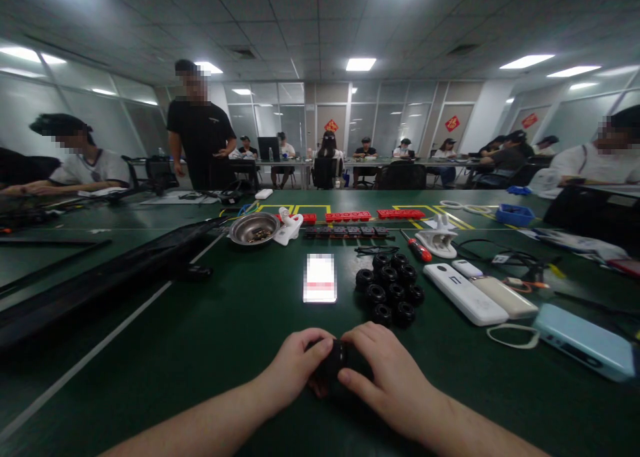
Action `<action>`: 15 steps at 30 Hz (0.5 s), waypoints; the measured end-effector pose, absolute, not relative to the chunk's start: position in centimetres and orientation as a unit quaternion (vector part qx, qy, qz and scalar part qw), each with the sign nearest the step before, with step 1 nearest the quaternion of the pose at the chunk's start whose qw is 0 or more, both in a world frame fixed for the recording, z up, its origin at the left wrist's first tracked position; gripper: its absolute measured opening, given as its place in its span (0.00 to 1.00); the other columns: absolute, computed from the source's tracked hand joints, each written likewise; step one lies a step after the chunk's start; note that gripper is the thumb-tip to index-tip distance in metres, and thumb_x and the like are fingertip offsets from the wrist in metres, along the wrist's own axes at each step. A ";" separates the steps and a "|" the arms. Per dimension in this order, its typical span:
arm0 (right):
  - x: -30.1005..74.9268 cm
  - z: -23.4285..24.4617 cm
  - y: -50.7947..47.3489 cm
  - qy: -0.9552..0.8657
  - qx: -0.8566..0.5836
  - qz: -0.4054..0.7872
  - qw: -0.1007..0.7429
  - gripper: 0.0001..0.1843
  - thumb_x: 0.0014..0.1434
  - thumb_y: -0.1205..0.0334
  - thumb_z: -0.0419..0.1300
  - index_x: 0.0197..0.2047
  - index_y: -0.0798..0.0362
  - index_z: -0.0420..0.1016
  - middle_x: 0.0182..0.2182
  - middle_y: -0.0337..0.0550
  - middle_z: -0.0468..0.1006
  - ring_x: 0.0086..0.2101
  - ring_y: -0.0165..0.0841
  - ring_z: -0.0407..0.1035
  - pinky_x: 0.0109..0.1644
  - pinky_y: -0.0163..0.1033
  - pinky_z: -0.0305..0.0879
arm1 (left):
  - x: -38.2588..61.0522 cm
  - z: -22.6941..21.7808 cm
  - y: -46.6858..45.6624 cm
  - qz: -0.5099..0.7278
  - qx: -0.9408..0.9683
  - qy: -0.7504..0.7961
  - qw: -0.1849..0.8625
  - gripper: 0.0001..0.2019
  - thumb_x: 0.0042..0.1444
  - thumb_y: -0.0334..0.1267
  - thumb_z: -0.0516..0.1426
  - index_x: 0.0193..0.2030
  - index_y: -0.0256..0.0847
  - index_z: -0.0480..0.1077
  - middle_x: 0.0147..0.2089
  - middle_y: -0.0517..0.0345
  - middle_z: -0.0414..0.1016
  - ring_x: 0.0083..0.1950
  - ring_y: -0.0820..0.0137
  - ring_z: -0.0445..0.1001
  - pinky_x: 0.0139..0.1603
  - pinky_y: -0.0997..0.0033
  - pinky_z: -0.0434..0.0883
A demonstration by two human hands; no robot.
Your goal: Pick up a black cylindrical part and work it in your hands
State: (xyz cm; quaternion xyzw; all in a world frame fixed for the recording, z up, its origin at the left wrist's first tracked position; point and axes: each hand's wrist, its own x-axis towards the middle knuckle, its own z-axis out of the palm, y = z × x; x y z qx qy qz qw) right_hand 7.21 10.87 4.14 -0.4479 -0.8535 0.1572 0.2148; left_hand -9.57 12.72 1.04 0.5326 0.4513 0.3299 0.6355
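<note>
Your left hand (293,367) pinches a small, rounded, glossy black piece (338,356) between thumb and fingers; your right hand (390,367) curls onto its other side, thumb and fingers pressed to it. The piece sits between your hands at the near part of the dark green table (220,337), just in front of a bright white rectangular screen (320,277) and a cluster of black, ridged wheels (387,289).

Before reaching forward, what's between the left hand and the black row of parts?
Head view: a bright rectangle lies between the left hand and the black row.
</note>
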 end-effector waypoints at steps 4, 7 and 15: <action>7.2 3.7 11.0 -0.856 -0.440 0.171 0.212 0.11 0.52 0.57 0.57 0.38 0.54 0.68 0.33 0.42 0.70 0.35 0.34 0.63 0.40 0.40 0.60 | -9.6 0.6 12.9 0.328 0.539 0.440 0.639 0.21 0.43 0.53 0.53 0.34 0.34 0.64 0.19 0.62 0.67 0.15 0.77 0.66 0.15 0.79 0.63; 7.2 3.3 11.1 -0.863 -0.420 0.164 0.228 0.16 0.48 0.59 0.61 0.41 0.53 0.67 0.36 0.42 0.71 0.37 0.34 0.63 0.41 0.40 0.60 | -9.7 0.5 13.0 0.324 0.524 0.443 0.651 0.21 0.44 0.52 0.54 0.36 0.34 0.63 0.19 0.61 0.67 0.15 0.77 0.66 0.15 0.79 0.63; 7.3 4.0 10.8 -0.864 -0.443 0.117 0.211 0.15 0.50 0.53 0.57 0.39 0.55 0.68 0.33 0.44 0.71 0.35 0.36 0.63 0.40 0.43 0.59 | -9.5 0.9 12.8 0.338 0.520 0.449 0.643 0.22 0.43 0.54 0.53 0.34 0.34 0.65 0.21 0.61 0.68 0.15 0.77 0.67 0.15 0.80 0.63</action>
